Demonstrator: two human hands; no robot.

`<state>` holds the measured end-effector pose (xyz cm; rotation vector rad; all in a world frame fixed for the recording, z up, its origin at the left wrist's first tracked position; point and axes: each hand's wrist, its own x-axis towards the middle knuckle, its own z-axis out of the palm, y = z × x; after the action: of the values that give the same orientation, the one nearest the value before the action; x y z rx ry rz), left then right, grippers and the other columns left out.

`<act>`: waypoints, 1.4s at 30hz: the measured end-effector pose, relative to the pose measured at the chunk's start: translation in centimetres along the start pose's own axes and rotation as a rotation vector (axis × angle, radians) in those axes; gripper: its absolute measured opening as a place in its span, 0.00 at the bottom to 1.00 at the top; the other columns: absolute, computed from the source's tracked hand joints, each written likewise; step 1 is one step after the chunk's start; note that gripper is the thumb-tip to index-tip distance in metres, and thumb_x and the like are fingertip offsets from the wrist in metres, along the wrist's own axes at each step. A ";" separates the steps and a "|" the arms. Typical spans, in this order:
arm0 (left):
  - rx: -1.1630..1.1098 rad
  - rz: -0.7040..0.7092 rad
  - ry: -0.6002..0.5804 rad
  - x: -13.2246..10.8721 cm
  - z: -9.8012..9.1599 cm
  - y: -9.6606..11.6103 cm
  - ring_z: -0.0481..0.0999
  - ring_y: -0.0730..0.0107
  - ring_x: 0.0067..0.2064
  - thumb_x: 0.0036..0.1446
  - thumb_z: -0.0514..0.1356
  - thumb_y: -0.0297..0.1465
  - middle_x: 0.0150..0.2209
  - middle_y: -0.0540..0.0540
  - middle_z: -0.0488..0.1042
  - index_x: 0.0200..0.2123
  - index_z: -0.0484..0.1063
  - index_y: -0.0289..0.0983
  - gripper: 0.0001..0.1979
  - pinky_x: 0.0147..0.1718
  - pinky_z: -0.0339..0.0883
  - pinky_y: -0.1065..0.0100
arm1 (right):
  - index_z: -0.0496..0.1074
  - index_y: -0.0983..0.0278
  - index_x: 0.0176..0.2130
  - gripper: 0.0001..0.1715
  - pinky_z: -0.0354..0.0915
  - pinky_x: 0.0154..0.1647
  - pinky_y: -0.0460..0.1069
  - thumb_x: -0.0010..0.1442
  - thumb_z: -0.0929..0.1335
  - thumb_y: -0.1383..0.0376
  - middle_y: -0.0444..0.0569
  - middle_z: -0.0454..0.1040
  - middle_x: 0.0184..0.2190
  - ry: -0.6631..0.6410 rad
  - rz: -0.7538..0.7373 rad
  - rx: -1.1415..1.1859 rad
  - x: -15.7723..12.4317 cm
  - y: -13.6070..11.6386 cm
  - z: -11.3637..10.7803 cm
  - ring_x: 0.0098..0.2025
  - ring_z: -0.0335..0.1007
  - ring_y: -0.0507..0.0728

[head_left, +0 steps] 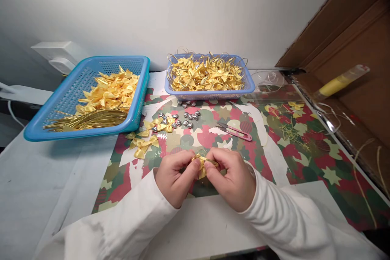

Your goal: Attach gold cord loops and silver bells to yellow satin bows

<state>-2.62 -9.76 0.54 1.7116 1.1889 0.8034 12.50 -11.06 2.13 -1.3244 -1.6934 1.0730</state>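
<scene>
My left hand (179,174) and my right hand (230,176) meet over the patterned sheet, each pinching the same yellow ribbon bow (202,172). A thin gold cord shows at the bow's top between the fingertips; how it is fastened is hidden by my fingers. Beyond my hands lie several loose silver bells (189,121). Several yellow bows (141,146) are scattered to the left of them. A pair of pink-handled thread snips (234,131) rests on the sheet to the right, its blades pointing left.
A blue basket (35,130) at the left holds yellow bows and a bundle of gold cords (91,120). Another blue basket (210,95) at the back is heaped with bows on looped gold cords. Cord scraps (289,133) lie right, beside a cardboard box (350,28).
</scene>
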 end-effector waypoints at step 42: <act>-0.174 -0.242 0.231 -0.4 0.1 0.8 0.65 0.71 0.20 0.53 0.54 0.33 0.14 0.49 0.67 0.13 0.65 0.37 0.17 0.20 0.56 0.70 | 0.60 0.61 0.37 0.13 0.56 0.23 0.48 0.64 0.58 0.54 0.41 0.61 0.21 0.173 -0.021 -0.304 1.6 3.9 -6.0 0.21 0.57 0.52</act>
<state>-2.38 -10.33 1.18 1.3295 1.4070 0.9424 19.07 -7.92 1.02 -1.5358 -1.7829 0.6837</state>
